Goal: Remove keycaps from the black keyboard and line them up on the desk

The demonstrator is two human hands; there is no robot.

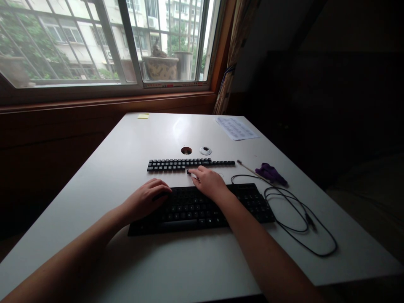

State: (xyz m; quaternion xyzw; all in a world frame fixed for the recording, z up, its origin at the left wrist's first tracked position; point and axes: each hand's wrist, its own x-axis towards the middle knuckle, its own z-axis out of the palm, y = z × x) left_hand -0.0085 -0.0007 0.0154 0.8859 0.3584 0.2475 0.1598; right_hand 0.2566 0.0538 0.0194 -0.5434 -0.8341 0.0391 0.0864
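Note:
A black keyboard (186, 226) lies on the white table, with its upper key rows bare of caps and its lower rows still capped. My left hand (148, 197) is curled over the keyboard's upper left end; the gap under its fingers is dark. My right hand (208, 181) reaches across the keyboard's top edge and pinches a black keycap (188, 171) at the table surface. That cap is just below several rows of loose black keycaps (167, 163), lined up behind the keyboard.
A black cable (304, 231) loops on the right. Near it lie a thin stick or brush (249, 168) and a purple cloth (271, 173). Behind are a cable hole (186, 150), a white round grommet (205, 150), printed papers (236, 128) and yellow sticky notes (143, 116).

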